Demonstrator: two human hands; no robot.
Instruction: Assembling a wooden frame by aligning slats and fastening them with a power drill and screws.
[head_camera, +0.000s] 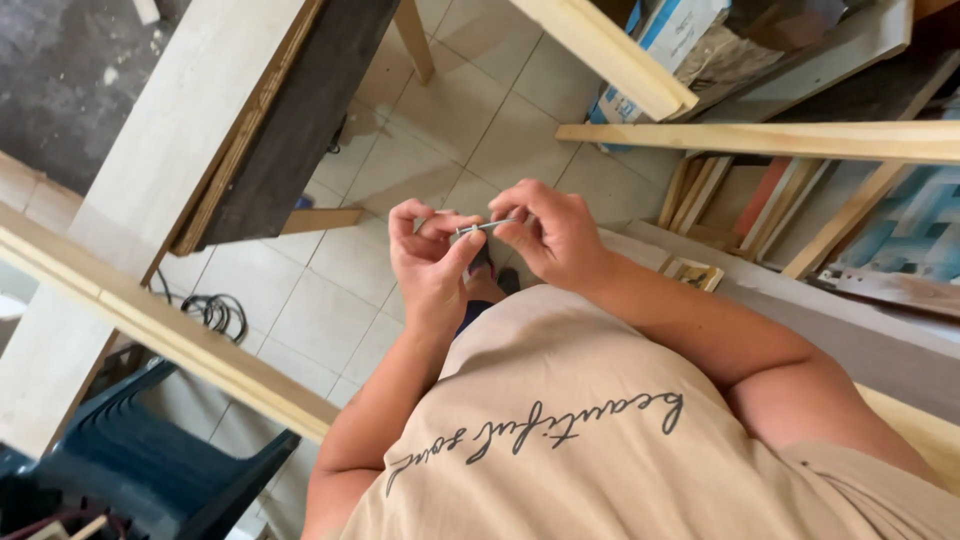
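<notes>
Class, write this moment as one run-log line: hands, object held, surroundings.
left hand: pinches screw | right hand: grips screw other end | near: wooden beam, dark plastic chair, tiled floor

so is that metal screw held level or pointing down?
Roughly level. The metal screw lies sideways between the fingertips of the left hand and the right hand, above the tiled floor.

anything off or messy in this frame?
Mostly tidy. A black cable lies in a loose tangle on the tiled floor under the wooden frame. Both hands, left and right, hold a thin metal piece; no damage shows.
</notes>
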